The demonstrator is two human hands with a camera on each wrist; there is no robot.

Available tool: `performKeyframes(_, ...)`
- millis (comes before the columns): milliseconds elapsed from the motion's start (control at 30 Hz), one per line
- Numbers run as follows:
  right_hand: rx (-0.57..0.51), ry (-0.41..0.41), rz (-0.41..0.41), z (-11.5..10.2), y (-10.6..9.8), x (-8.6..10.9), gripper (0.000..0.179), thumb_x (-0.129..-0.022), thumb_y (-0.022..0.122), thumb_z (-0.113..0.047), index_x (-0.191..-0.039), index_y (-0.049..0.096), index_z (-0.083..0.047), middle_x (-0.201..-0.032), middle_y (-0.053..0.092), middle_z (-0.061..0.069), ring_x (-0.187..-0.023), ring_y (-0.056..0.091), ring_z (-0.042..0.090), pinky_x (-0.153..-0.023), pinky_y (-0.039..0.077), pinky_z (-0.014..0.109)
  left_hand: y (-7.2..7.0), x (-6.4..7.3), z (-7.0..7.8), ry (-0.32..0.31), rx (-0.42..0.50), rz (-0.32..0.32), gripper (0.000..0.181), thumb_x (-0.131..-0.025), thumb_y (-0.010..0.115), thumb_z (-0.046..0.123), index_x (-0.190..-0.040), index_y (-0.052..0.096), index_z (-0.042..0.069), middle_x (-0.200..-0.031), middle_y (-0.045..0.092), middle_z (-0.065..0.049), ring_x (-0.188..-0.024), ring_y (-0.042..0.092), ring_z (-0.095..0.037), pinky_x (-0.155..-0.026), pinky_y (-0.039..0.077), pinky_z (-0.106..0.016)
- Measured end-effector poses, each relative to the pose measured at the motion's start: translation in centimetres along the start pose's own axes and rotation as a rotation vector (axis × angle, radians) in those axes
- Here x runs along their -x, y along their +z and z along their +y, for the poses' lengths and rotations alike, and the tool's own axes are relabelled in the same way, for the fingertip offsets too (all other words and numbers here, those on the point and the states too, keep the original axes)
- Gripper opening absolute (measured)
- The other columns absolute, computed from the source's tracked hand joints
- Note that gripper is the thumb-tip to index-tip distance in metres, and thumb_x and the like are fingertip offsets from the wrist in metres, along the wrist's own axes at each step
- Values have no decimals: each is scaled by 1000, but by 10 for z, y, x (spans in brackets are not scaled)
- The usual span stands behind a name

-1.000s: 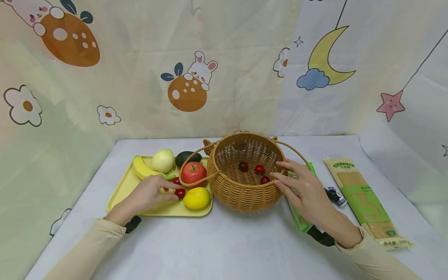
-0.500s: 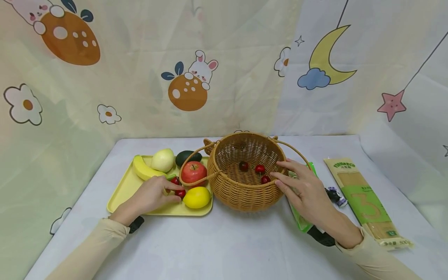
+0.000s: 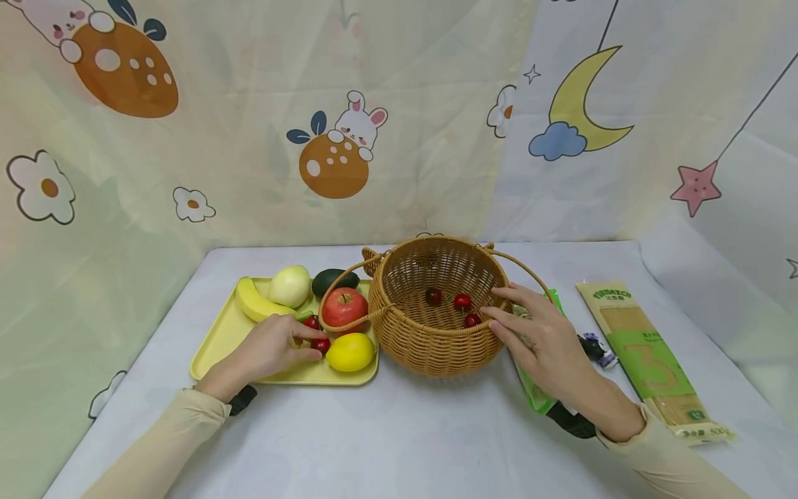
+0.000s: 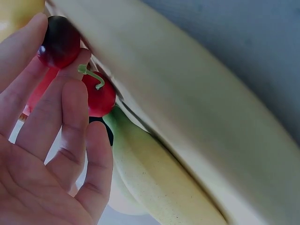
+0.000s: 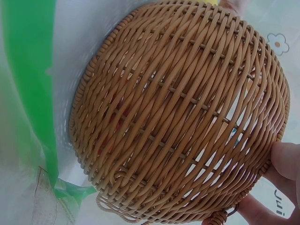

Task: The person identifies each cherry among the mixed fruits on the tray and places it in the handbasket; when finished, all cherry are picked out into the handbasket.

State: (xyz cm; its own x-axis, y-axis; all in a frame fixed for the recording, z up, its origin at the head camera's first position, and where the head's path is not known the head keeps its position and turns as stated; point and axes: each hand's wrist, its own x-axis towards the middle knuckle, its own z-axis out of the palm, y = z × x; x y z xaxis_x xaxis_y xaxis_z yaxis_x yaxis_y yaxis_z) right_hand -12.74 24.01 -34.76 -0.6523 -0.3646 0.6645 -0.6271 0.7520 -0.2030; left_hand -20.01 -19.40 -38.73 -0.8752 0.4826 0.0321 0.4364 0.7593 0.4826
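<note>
Over the yellow tray, my left hand pinches a dark red cherry between thumb and fingertip. A second cherry with a green stem lies beside the fingers, close to the banana. The lemon and the red apple sit just right of the hand. My right hand grips the right rim of the wicker basket, its fingers over the edge. Inside the basket lie three cherries. In the right wrist view, the basket's woven side fills most of the picture.
A pale green round fruit and an avocado lie at the tray's back. The basket's handle hangs over the tray's right side. Right of the basket are a green packet, a dark wrapped item and a noodle pack.
My left hand has shifted slightly right, and its fingertips have come onto the front cherry. The right hand and the basket have stayed in place.
</note>
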Motion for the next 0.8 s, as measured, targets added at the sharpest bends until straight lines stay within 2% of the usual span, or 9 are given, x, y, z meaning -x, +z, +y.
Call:
performKeyframes(100,-4,-1,0,0,0,0,31,-89,76,-4,-119,78,-12,-136,64,18,-130,56,39,-97,47,56,1,-1,0,0,1,4,34,-83,86,27,-116,80,21,-62,65,11,-48,26,-5,-49,27,-22)
performKeyframes(333,2,1,0,0,0,1,33,-89,76,-4,-120,78,-13,-137,64,17,-130,56,39,-92,49,53,1,1,1,-25,33,-3,34,-84,86,26,-116,80,21,-55,59,4,-47,24,-6,-47,24,-21)
performKeyframes(533,-7,1,-1,0,-1,1,33,-89,76,-4,-120,78,-13,-137,64,17,-129,57,38,-90,49,50,-1,3,-1,-19,25,-8,33,-84,85,26,-117,80,23,-58,59,8,-48,27,-6,-48,27,-21)
performKeyframes(600,-7,3,-1,0,0,1,33,-89,76,-4,-120,78,-13,-137,64,18,-129,57,38,-91,48,51,-3,5,-3,-9,31,-9,32,-84,85,27,-116,80,23,-65,65,10,-50,28,-5,-49,29,-22)
performKeyframes(700,-6,7,0,0,0,1,33,-88,76,-4,-120,78,-13,-136,64,18,-130,57,38,-92,48,52,-8,8,-5,6,55,-1,31,-85,85,28,-115,81,24,-84,76,10,-53,33,-4,-51,31,-22)
performKeyframes(800,0,6,0,0,0,1,32,-88,76,-4,-119,78,-13,-137,64,17,-130,57,38,-91,48,50,-16,14,-6,13,74,9,32,-84,85,30,-115,81,25,-101,79,10,-57,39,-5,-54,35,-22)
